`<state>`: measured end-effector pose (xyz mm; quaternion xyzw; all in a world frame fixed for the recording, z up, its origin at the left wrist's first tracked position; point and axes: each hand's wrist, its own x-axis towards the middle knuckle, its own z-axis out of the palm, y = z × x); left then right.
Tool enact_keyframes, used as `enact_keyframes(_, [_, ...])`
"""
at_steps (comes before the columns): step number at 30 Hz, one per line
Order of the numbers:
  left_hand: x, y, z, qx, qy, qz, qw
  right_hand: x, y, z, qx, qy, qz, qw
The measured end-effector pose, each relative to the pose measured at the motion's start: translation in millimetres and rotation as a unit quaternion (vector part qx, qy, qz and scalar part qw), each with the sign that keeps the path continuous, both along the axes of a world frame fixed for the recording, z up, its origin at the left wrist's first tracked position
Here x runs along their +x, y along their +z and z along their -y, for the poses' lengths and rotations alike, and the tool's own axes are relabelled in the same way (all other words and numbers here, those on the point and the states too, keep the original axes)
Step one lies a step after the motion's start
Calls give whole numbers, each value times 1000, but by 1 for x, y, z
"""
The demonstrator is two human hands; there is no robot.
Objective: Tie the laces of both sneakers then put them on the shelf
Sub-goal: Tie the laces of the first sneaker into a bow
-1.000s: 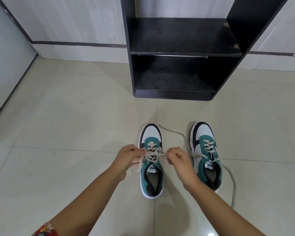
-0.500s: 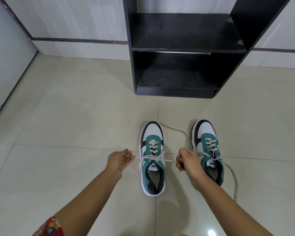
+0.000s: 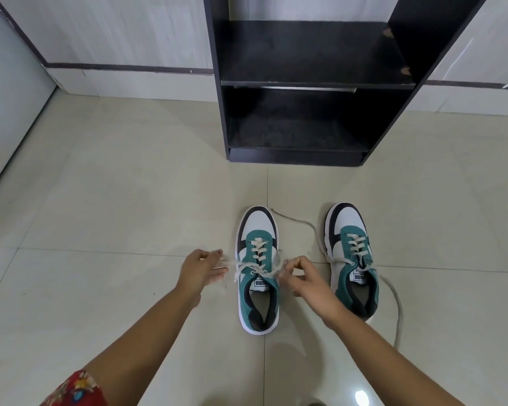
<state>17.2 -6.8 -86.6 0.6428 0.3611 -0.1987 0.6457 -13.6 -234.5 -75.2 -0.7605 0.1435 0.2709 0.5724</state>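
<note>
Two teal, white and black sneakers stand side by side on the floor, toes toward the shelf. My hands work at the left sneaker [image 3: 258, 227]. My left hand [image 3: 200, 271] is just left of it, fingers loosely spread, with a strand of its white lace [image 3: 241, 266] running to the fingertips. My right hand [image 3: 304, 278] pinches the lace's other loop on the shoe's right side. The right sneaker [image 3: 346, 222] has untied laces [image 3: 397, 306] trailing on the floor on both sides. The black shelf [image 3: 314, 83] stands ahead with nothing on its two boards.
Pale glossy floor tiles [image 3: 115, 200] lie all around. A white wall with a dark stripe [image 3: 123, 67] runs behind the shelf. A grey panel [image 3: 3, 98] borders the far left.
My hands pulled the left sneaker's lace outward and tight. Now my right hand has come back toward the shoe, and my left hand's fingers have loosened.
</note>
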Motion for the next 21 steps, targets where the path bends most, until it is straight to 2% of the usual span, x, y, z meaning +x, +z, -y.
enact_keyframes(2, [-7,7,8,0,-103,-36,994,-9,-5,-6,-17,62,-9,998])
enact_keyframes(4, [-16,12,20,-16,-159,-48,986,-15,-8,-16,-24,77,-36,996])
enact_keyframes(8, [-19,20,23,10,-145,-6,989,-12,-8,-33,-25,61,-31,997])
enact_keyframes(15, [-15,30,-3,52,-138,-4,989,-4,-1,-64,19,85,-48,995])
enact_keyframes(16, [-16,27,-3,96,-159,9,982,-5,1,-62,31,80,-57,995])
enact_keyframes(18, [-18,21,1,250,-213,69,942,-6,8,-50,31,59,-58,996])
enact_keyframes(19, [-18,20,5,312,-221,124,916,-6,12,-40,10,43,-37,998])
enact_keyframes(21, [-16,22,18,379,-228,227,868,-7,21,-14,-53,5,29,998])
